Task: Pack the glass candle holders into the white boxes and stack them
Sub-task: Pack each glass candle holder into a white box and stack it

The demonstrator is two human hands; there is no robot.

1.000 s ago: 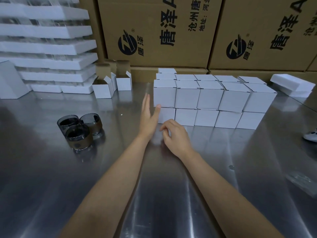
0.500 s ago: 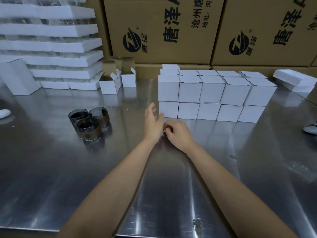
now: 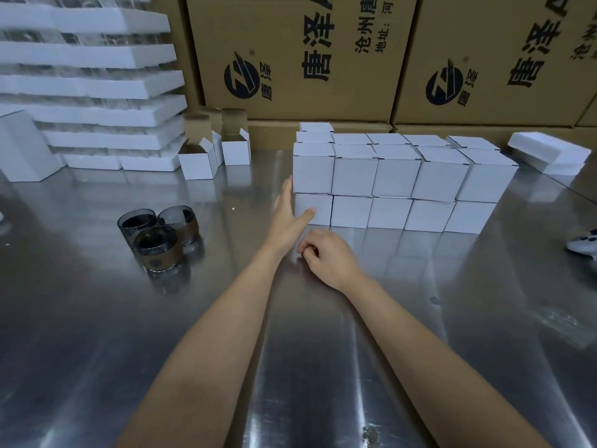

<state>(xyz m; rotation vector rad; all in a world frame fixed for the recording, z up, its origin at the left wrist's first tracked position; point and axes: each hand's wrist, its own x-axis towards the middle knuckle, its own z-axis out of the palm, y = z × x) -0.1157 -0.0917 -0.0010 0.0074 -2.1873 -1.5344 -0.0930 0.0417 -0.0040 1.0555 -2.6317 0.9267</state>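
The steel desk (image 3: 97,318) carries everything, with brown cartons (image 3: 290,43) walling off its far edge and a tall pile of white foam trays (image 3: 97,82) at the far left. The stack of closed white boxes (image 3: 397,176) stands in the middle of the desk in two tiers, several boxes long, with more rows behind. Its front face is a little uneven: the upper tier sits slightly proud of the lower one toward the right end.

The step in hand looks like squaring up this stack. To do it well, I would keep the push flat and low, so that both tiers slide together and the top boxes do not tip. A second flat palm on the front face would bring the tiers flush.

A few open white boxes (image 3: 197,163) wait near the trays with flaps up, well apart from the stack. Three glass candle holders (image 3: 158,234) stand unpacked in a tight cluster on the left of the desk, touching one another. They are the next work, so the squaring should leave a clear top for more boxes.

The left hand (image 3: 287,218) is spread flat, fingers straight against the stack's left end, thumb touching the front of the lower end box (image 3: 318,210). The right hand (image 3: 326,253) rests on the desk just in front, fingers curled in against the thumb. Nothing shows in its grip.
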